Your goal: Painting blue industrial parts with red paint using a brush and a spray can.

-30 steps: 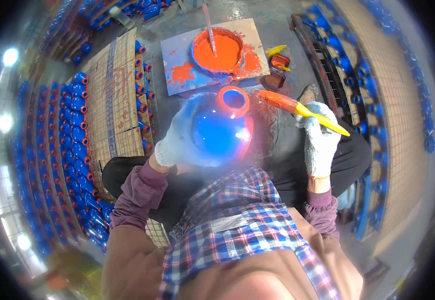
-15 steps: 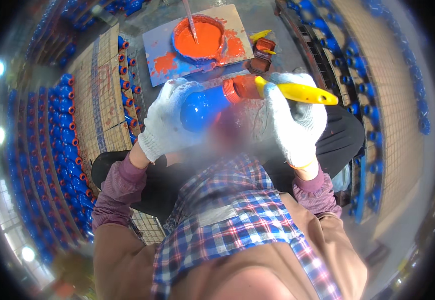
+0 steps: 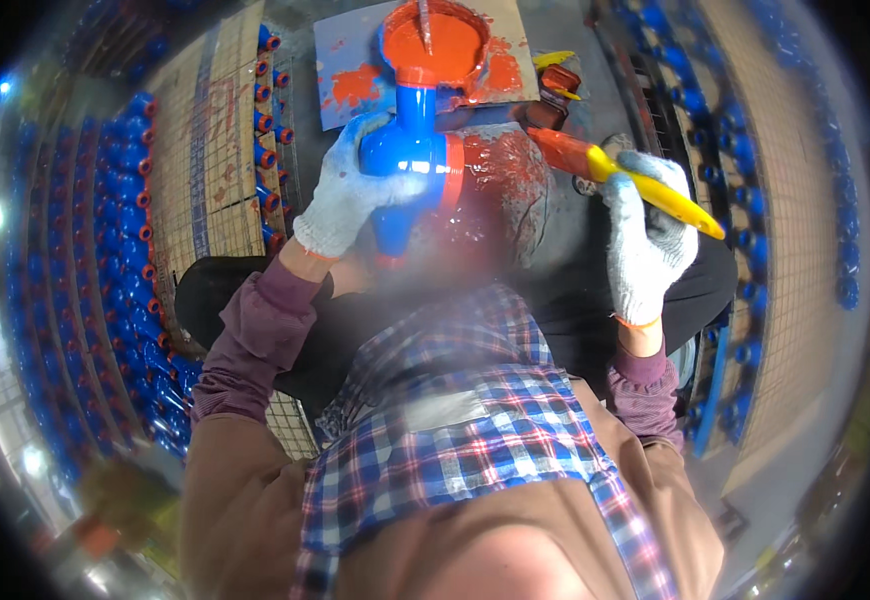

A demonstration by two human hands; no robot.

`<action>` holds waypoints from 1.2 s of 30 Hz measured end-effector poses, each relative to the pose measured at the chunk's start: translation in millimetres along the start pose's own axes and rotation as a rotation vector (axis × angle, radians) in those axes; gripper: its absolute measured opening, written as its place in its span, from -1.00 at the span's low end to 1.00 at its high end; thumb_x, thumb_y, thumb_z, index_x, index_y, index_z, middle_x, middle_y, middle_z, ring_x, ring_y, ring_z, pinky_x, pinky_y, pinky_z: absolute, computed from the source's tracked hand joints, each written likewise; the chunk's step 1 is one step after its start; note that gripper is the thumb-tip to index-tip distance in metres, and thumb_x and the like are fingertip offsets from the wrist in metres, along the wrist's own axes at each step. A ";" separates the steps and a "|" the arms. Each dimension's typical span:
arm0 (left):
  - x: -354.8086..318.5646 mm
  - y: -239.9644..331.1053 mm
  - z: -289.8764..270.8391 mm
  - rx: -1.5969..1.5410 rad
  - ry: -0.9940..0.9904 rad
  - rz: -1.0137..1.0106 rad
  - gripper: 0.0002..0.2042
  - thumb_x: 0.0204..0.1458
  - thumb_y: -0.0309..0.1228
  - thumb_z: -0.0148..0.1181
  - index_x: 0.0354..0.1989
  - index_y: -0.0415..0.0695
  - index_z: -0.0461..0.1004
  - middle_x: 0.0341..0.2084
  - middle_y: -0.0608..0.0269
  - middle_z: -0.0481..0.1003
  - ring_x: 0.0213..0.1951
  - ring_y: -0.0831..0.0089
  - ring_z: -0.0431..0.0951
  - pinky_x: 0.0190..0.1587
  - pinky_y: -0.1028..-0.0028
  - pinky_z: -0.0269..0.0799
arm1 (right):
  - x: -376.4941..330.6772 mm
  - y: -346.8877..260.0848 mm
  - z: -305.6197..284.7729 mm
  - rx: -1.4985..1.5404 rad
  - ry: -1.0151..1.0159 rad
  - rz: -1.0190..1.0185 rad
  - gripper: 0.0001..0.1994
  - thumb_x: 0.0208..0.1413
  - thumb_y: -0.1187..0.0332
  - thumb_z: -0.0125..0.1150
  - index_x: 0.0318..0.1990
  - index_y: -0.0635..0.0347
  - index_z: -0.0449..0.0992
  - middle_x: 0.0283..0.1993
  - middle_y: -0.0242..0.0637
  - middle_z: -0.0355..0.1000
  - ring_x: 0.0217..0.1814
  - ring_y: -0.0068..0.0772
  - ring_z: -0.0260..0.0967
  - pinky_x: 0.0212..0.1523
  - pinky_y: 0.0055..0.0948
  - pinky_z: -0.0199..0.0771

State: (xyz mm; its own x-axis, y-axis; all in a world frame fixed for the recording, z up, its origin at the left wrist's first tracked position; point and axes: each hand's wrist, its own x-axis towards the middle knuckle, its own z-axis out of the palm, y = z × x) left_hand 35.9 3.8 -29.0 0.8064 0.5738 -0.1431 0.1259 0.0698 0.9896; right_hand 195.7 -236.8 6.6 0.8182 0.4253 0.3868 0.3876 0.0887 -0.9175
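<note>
My left hand (image 3: 335,200), in a white knitted glove, grips a glossy blue pipe fitting (image 3: 407,150) by its rounded body. One neck of the fitting points away from me and ends in an orange-red rim; another orange-red end faces right. Gloved likewise, my right hand (image 3: 650,235) holds a paintbrush (image 3: 675,208) by its yellow handle. The brush's head, coated orange-red, points left and stays apart from the fitting. Beneath the fitting is a rounded, paint-smeared support (image 3: 505,180); its near part is blurred.
Beyond the fitting, a bowl (image 3: 483,70) of orange-red paint with a stick in it stands on a splattered board (image 3: 350,50). Beside it lies a small stained container (image 3: 560,82) with yellow-handled items. Racked blue fittings (image 3: 130,250) line the left; more fittings (image 3: 745,220) stand right.
The brush has come away from the fitting's orange-red end and moved right with my right hand. My left hand has turned the fitting, so its neck now points away from me.
</note>
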 end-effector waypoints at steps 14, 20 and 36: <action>24.9 23.3 -57.2 -1.141 0.031 -0.026 -0.31 0.01 0.23 0.05 0.09 -0.15 0.36 -0.24 -0.09 0.50 -0.40 0.01 0.56 -0.38 0.25 0.66 | 21.1 -11.1 20.5 -0.157 -0.019 -0.221 -0.83 0.17 0.59 0.17 -0.09 0.30 0.48 -0.15 -0.33 0.40 -0.20 -0.57 0.37 -0.14 -0.61 0.39; -0.7 63.6 -128.2 -1.297 -0.107 0.081 -0.27 0.02 0.29 -0.11 0.03 -0.19 0.39 -0.29 -0.11 0.55 -0.39 0.08 0.63 -0.38 0.19 0.65 | 38.7 -17.9 26.4 -0.359 -0.183 -0.492 -0.77 0.10 0.62 0.17 -0.06 0.32 0.53 -0.09 -0.24 0.40 -0.02 -0.34 0.40 0.03 -0.44 0.38; -149.2 -31.8 -235.6 -1.085 0.799 0.385 -0.40 0.08 -0.02 0.23 0.18 -0.15 0.31 0.03 0.07 0.47 -0.08 0.22 0.58 -0.07 0.10 0.59 | 69.7 -25.8 103.7 -0.512 -0.318 -0.630 -0.75 0.09 0.67 0.16 -0.05 0.39 0.51 -0.16 -0.15 0.41 -0.12 -0.24 0.39 -0.05 -0.35 0.41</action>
State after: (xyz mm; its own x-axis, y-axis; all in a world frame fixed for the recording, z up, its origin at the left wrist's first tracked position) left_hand -224.6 108.2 -35.4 0.0990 0.9790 -0.1784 -0.8246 0.1811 0.5360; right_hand 198.8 -116.0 47.7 0.2594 0.6718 0.6939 0.9338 0.0089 -0.3577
